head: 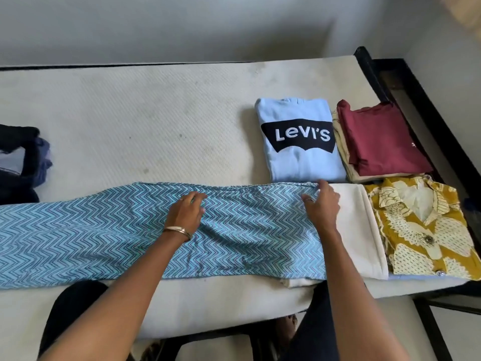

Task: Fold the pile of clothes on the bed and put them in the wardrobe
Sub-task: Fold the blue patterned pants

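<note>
a: state of the fingers?
b: the left hand (185,212) lay on the blue zigzag garment (104,230) at frame centre, fingers bent at the knuckles and close together, tips pressing into the cloth; whether cloth was pinched under them could not be told. the right hand (322,204) rested at the garment's 3 o'clock end, fingers curled onto its edge, thumb at the top corner. a true pinch could not be confirmed.
a: item count?
b: one zigzag garment spread along the near edge of the bed (156,113). at 2 o'clock, four folded items: one light blue levi's top (299,152), one maroon top (380,136) on a cream stack, one white piece (361,225), one mustard floral shirt (426,230).
a: obscured?
b: the dark pile (20,162) at 9 o'clock was cut off by the frame; its pieces could not be counted. the zigzag garment's left end was also cut off.
</note>
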Demonstrator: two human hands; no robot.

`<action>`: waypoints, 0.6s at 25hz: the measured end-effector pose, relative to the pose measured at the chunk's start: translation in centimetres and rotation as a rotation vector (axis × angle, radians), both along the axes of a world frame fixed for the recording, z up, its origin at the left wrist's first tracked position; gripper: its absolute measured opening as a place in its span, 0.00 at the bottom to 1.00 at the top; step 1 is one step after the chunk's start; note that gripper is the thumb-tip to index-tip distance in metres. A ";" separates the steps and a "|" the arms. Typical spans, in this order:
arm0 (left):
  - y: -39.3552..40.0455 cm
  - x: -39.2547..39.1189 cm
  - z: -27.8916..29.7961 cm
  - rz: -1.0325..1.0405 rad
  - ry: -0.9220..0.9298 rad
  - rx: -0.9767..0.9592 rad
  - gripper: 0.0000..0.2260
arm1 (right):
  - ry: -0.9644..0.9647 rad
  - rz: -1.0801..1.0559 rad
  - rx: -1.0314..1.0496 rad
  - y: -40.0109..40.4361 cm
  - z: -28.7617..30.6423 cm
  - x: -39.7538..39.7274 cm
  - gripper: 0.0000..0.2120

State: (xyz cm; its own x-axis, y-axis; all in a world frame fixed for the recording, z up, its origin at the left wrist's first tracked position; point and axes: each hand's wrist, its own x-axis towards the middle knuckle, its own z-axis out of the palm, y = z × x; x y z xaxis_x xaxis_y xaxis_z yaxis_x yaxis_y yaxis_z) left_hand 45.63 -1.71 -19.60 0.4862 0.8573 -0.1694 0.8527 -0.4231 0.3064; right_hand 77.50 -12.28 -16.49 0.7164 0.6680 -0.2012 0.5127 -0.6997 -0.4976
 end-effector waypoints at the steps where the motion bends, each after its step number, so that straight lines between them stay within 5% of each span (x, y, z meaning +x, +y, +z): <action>1: 1.2 0.7 0.1 -0.005 0.013 0.001 0.18 | -0.002 0.071 -0.048 1.0 -0.4 0.1 0.27; 4: 4.2 2.2 -0.9 -0.058 0.125 -0.007 0.23 | 0.021 -0.016 -0.114 2.9 -1.1 1.4 0.21; 8: 6.0 3.4 -2.0 -0.098 0.273 -0.039 0.24 | 0.100 0.076 0.102 2.5 -0.9 4.4 0.09; 10: 6.6 4.0 -2.2 -0.093 0.291 -0.006 0.18 | 0.309 0.135 0.238 1.8 0.0 4.7 0.07; 12: 7.1 4.5 -2.2 -0.052 0.199 -0.022 0.13 | 0.496 0.113 0.298 1.8 1.2 5.3 0.13; 15: 8.2 4.9 -1.6 0.113 -0.043 -0.045 0.10 | 0.469 0.042 0.372 3.6 3.5 6.3 0.11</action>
State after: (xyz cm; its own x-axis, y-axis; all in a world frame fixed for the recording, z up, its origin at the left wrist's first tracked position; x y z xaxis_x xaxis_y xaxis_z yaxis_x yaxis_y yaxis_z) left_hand 50.57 6.47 -21.20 0.3946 0.8989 -0.1905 0.8799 -0.3099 0.3602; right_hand 83.78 -8.65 -12.98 0.5788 0.7804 -0.2366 0.2024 -0.4186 -0.8853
